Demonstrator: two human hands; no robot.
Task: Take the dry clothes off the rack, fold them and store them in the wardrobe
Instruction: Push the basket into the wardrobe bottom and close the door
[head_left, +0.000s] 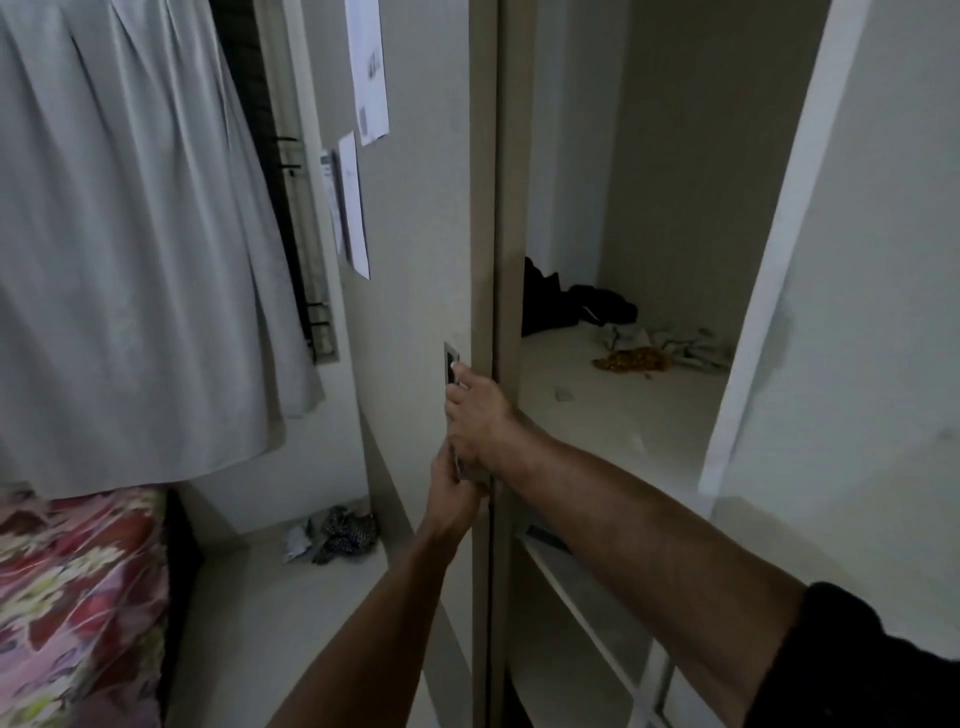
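— Dim bedroom, wardrobe as the landmark: what is nearest?

— Both arms reach to the sliding door (415, 291). The left hand (451, 493) sits low on its edge, fingers curled around it; the right hand (480, 421) just above, fingertips hooked into the recessed handle (451, 364). Neither holds clothing.

— And beyond the door?

— An open shelf (613, 410) with dark garments (576, 304) heaped at the back and a patterned cloth (631, 359) beside them. No rack is in view.

— Advice?

— Probably pull evenly along the track, fingers clear of the frame.
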